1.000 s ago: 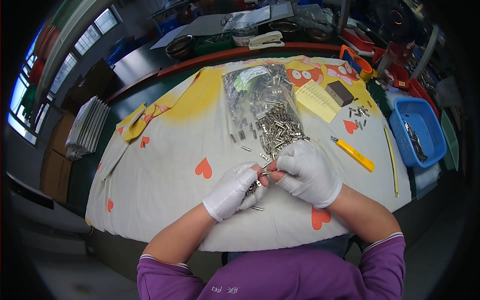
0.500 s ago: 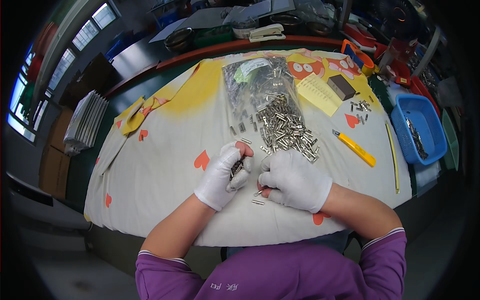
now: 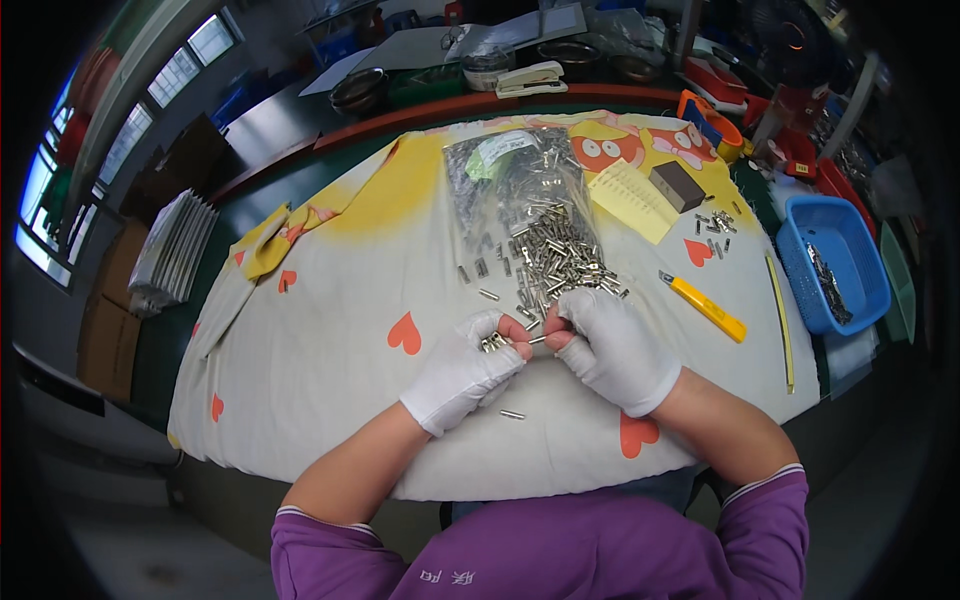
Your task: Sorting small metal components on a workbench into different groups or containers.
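Fingertips [image 3: 548, 338] of both gloved hands meet at frame centre, pinched together over one small metal pin [image 3: 537, 340]. Left hand [image 3: 462, 372], white-gloved, curled nearly shut around a small bundle of pins [image 3: 492, 343], thumb and forefinger reaching toward the right. Right hand [image 3: 618, 350], also gloved, closed down to a fingertip pinch on the other end of that same pin; whether anything more lies in its palm, cannot tell.

Just above the hands, toward upper centre: loose heap of metal pins [image 3: 560, 262] spilling from a clear plastic bag [image 3: 505, 180] on the heart-print cloth [image 3: 330, 300]. Heap large, bag looking far from drained. A few strays scattered left of the heap, and one single pin [image 3: 512, 414] lying on the cloth below the left hand.

Judging progress: early to middling, not close to done. Only a handful gathered in the left fist against a heap many times that size. Blue basket [image 3: 835, 262] at right edge holding some small metal parts, kind too small to tell, so no saying whether finished pieces go there.

Also about: yellow utility knife [image 3: 703, 305] right of the hands, pale yellow card [image 3: 632, 200] and dark block [image 3: 677, 186] at upper right, another little cluster of parts [image 3: 716, 222] beside them.
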Motion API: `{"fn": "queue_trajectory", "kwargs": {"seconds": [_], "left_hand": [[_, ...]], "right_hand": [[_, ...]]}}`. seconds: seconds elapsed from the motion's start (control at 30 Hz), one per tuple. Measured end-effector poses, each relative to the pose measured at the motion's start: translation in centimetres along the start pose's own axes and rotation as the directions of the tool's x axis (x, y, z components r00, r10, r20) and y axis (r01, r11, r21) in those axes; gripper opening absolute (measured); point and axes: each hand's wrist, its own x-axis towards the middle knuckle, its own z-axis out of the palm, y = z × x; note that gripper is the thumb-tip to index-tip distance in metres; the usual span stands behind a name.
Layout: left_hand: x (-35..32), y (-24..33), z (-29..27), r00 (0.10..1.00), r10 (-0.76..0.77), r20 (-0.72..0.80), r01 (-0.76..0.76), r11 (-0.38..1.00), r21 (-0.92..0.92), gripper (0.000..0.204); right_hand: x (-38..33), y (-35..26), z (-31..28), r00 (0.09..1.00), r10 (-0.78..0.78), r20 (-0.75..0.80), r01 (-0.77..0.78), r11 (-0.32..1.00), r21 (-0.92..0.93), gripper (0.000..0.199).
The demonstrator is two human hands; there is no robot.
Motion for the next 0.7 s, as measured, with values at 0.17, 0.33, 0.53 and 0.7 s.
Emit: {"fn": "queue_trajectory", "kwargs": {"seconds": [0.17,0.33,0.53,0.7], "left_hand": [[-0.2,-0.2,0.1,1.0,0.017,-0.006,-0.017,1.0,0.007,0.012],[-0.1,0.0,0.1,1.0,0.016,-0.009,-0.016,1.0,-0.022,0.019],[0.0,-0.3,-0.4,0.997,-0.026,0.068,0.034,0.992,-0.122,0.008],[-0.1,-0.2,-0.2,0.994,-0.021,0.11,0.029,0.997,-0.065,0.019]], "right_hand": [[0.0,-0.8,0.0,0.989,0.133,0.071,-0.139,0.987,0.077,0.011],[0.1,-1.3,-0.3,0.988,0.145,0.054,-0.151,0.978,0.143,0.011],[0.0,-0.9,0.1,0.995,0.1,-0.025,-0.094,0.98,0.178,0.013],[0.0,-0.7,0.1,0.995,0.093,-0.046,-0.083,0.981,0.176,0.012]]}}
